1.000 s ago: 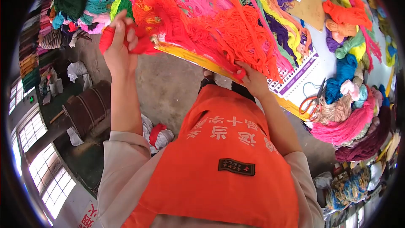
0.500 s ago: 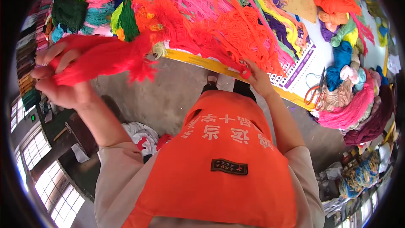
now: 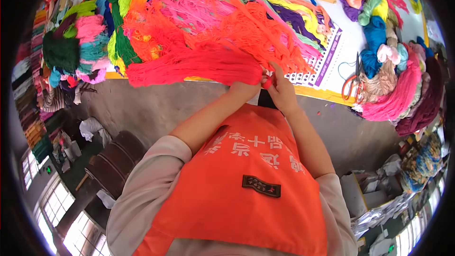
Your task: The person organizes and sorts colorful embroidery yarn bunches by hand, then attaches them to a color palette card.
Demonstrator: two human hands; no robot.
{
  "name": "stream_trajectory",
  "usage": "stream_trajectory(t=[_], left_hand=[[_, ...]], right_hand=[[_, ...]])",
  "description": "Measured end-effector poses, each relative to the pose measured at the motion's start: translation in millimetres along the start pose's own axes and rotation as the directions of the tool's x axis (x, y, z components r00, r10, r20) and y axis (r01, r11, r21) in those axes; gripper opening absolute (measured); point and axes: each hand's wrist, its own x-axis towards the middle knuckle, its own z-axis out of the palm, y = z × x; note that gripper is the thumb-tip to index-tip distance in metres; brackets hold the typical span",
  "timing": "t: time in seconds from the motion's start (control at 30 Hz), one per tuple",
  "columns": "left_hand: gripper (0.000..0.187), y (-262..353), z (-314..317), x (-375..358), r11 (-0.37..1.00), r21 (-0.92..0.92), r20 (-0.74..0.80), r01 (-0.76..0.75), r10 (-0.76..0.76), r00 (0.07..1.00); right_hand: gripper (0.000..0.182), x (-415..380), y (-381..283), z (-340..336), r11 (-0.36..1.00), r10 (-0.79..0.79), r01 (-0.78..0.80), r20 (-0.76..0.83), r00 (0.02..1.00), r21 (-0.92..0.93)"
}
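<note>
A bundle of bright red thread stretches along the table's near edge, its loose end toward the left. My left hand is closed around the bundle's right end, its fingers partly hidden by the thread. Close beside it, my right hand pinches the gathered tip of the same red thread, where a small red loop shows at the fingers. Beyond both hands lies a wide heap of orange-red thread and pink thread, with yellow, purple and green strands among it.
White perforated cards with purple print lie right of the heap. Red-handled scissors rest near blue thread and pink hanks. Dark green hanks sit at the left. A brown barrel-like object stands on the floor.
My left hand has come from the far left to beside my right hand. The red thread, earlier raised and bunched at the left, now lies drawn together along the table edge.
</note>
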Motion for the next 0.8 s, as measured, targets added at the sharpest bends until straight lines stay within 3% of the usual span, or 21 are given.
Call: stream_trajectory(t=[0.1,0.17,0.2,0.23,0.27,0.3,0.33,0.37,0.4,0.43,0.47,0.5,0.53,0.57,0.7,0.77,0.8], left_hand=[[0.017,-5.6,-0.1,1.1,0.995,-0.035,-0.035,0.097,-0.099,0.995],[0.015,0.5,-13.1,4.6,0.985,-0.019,0.167,0.174,-0.169,0.971],[0.015,-2.0,-18.2,7.4,0.985,-0.013,0.179,0.173,-0.168,0.969],[0.014,-5.9,-23.8,13.6,0.974,-0.144,0.218,0.174,-0.14,0.966],[0.013,-8.0,-27.9,17.9,0.945,-0.274,0.251,0.178,-0.108,0.962],[0.013,-1.1,-34.4,21.2,0.947,-0.269,0.259,0.178,-0.107,0.96],[0.014,11.3,-43.7,26.5,0.82,-0.279,0.393,0.5,-0.378,0.839],[0.015,17.1,-49.2,28.8,0.599,-0.237,0.518,0.765,-0.588,0.621],[0.015,11.7,-49.1,27.0,0.597,-0.227,0.524,0.769,-0.59,0.614],[0.015,3.8,-48.8,27.6,0.539,-0.277,0.58,0.795,-0.566,0.586],[0.014,-3.3,-48.3,28.2,0.476,-0.323,0.63,0.818,-0.537,0.561],[0.014,-3.3,-48.1,27.9,0.477,-0.315,0.629,0.821,-0.543,0.557],[0.015,-3.2,-47.7,28.0,0.775,-0.329,0.472,0.54,-0.361,0.805],[0.015,-4.1,-48.8,28.1,0.948,-0.266,0.322,0.174,-0.082,0.943],[0.02,8.4,-63.2,28.9,0.954,-0.124,0.416,0.274,-0.201,0.887],[0.025,-10.8,-72.4,18.8,0.957,0.085,0.3,0.279,-0.291,0.908],[0.025,-11.9,-78.1,16.7,0.957,0.089,0.301,0.277,-0.291,0.908]], right_hand=[[0.057,-2.9,-5.6,4.2,0.997,0.038,-0.033,-0.082,0.996,0.069],[0.05,-5.6,-12.5,6.1,0.989,0.088,-0.066,-0.168,0.982,0.133],[0.05,-10.6,-13.2,9.7,0.987,0.098,-0.074,-0.174,0.98,0.142],[0.041,-16.3,-13.3,13.7,0.832,0.22,-0.111,-0.14,0.965,0.544],[0.033,-22.3,-13.7,16.0,0.523,0.313,-0.119,-0.061,0.948,0.844],[0.018,-28.8,-18.3,8.3,0.212,0.499,-0.289,0.151,0.853,0.934],[0.018,-28.0,-9.8,6.3,0.206,0.5,-0.284,0.149,0.853,0.937],[0.018,-27.8,3.4,7.8,-0.086,0.525,-0.35,0.341,0.78,0.933],[0.018,-28.4,14.4,13.6,-0.372,0.489,-0.382,0.528,0.694,0.846],[0.021,-21.0,18.8,21.2,-0.459,0.474,-0.321,0.534,0.7,0.828],[0.021,-14.1,23.2,27.6,-0.464,0.472,-0.318,0.535,0.701,0.827],[0.018,-7.4,22.0,33.4,-0.341,0.508,-0.276,0.423,0.75,0.899],[0.016,-2.5,20.8,37.8,-0.212,0.527,-0.224,0.304,0.794,0.951],[0.012,-0.2,20.0,41.1,-0.18,0.552,-0.215,0.28,0.786,0.96],[0.009,-2.6,19.0,47.5,-0.122,0.553,-0.162,0.203,0.808,0.979],[0.007,-2.4,22.3,45.5,-0.142,0.585,-0.108,0.171,0.793,0.984],[0.007,-1.3,22.5,44.8,-0.136,0.588,-0.116,0.175,0.79,0.984]])
